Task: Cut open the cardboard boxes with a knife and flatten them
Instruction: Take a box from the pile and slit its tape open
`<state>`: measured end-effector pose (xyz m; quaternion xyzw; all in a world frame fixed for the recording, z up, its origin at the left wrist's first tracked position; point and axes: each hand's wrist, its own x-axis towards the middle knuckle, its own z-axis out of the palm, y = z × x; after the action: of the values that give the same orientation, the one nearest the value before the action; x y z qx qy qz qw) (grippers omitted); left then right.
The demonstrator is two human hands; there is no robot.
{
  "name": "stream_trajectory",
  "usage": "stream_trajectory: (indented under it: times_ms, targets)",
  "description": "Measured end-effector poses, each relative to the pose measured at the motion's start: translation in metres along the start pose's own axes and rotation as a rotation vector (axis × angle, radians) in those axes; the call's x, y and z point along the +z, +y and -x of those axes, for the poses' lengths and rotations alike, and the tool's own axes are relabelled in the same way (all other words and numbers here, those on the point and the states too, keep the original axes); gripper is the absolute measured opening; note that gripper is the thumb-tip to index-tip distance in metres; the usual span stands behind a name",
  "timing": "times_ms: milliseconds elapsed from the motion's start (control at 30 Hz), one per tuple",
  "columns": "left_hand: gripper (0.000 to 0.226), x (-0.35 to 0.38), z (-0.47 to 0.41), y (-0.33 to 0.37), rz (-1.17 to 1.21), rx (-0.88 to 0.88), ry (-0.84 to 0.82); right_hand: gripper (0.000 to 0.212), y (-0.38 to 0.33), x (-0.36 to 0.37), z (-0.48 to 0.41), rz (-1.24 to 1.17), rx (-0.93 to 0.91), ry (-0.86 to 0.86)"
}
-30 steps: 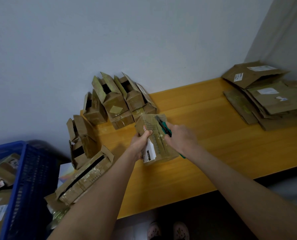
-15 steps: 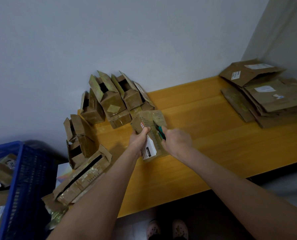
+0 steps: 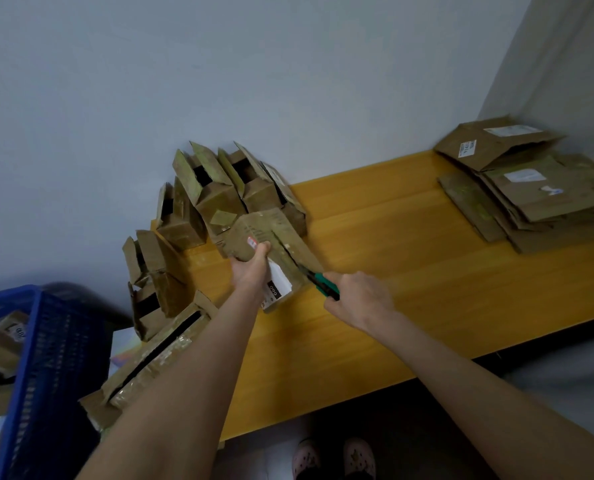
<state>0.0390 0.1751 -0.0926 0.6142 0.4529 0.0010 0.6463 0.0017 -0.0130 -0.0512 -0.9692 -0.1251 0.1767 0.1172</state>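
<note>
Clearly the left hand (image 3: 250, 271) grips the cardboard box (image 3: 271, 233) steady. The right hand (image 3: 361, 299) curls round a green utility knife (image 3: 325, 285) at its seam

A bare storage or packing room: blank pale walls (image 3: 288, 64) meet in a corner at upper right. A yellow wooden table (image 3: 427, 289) carries opened boxes (image 3: 216, 202) at centre left and flattened cardboard (image 3: 538, 188) at right. A blue crate (image 3: 56, 341) of parcels (image 3: 4, 334) sits lower left.
</note>
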Motion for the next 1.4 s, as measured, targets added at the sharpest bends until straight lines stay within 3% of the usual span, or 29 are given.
stream_trajectory:
  times_ms: [100,167,233,300,433,500,567,633,700,767,833,933,1167,1400]
  targets:
    - [0.106,-0.005,-0.008,0.003,0.097,-0.036,0.035,0.031,0.014,0.003,-0.004,-0.256,0.143,0.109]
    - [0.112,-0.005,-0.003,0.007,0.11,-0.047,-0.017,0.023,0.018,0.006,-0.011,-0.715,0.278,0.129]
    - [0.103,-0.001,0.005,0.007,0.12,-0.063,-0.079,0.023,0.012,0.007,-0.019,-1.212,0.385,0.05]
    - [0.093,0.007,0.011,-0.005,0.115,-0.095,-0.115,0.021,0.004,0.01,-0.029,-1.416,0.443,-0.002]
    - [0.066,0.016,0.017,-0.037,0.049,-0.17,-0.225,0.017,-0.004,0.02,-0.042,-1.265,0.452,0.063]
    - [0.057,0.013,0.019,-0.045,-0.023,-0.156,-0.168,0.019,-0.003,0.026,-0.046,-1.206,0.441,0.072]
    - [0.064,0.007,0.015,-0.042,-0.199,-0.032,0.011,0.021,-0.002,0.031,-0.052,-1.176,0.453,0.079]
    - [0.076,-0.003,0.01,-0.028,-0.502,0.221,0.106,0.022,-0.001,0.034,-0.057,-1.153,0.47,0.088]
    - [0.093,-0.01,0.003,-0.01,-0.868,0.547,0.012,0.023,0.0,0.036,-0.063,-1.145,0.478,0.106]
    - [0.112,-0.006,-0.003,0.007,-1.246,0.749,-0.209,0.024,0.003,0.037,-0.067,-1.135,0.483,0.122]
    - [0.124,0.006,-0.012,0.014,-1.569,0.839,-0.348,0.023,0.007,0.039,-0.071,-1.127,0.477,0.129]
    - [0.128,0.028,-0.023,0.014,-1.858,0.898,-0.396,0.021,0.01,0.04,-0.077,-1.112,0.468,0.136]
    - [0.118,0.036,-0.025,0.008,-1.805,1.019,-0.361,0.008,0.017,0.041,-0.079,-1.177,0.456,0.105]
    - [0.114,0.013,-0.014,0.006,-1.568,0.933,-0.299,0.03,0.023,0.034,-0.042,-1.011,0.297,0.215]
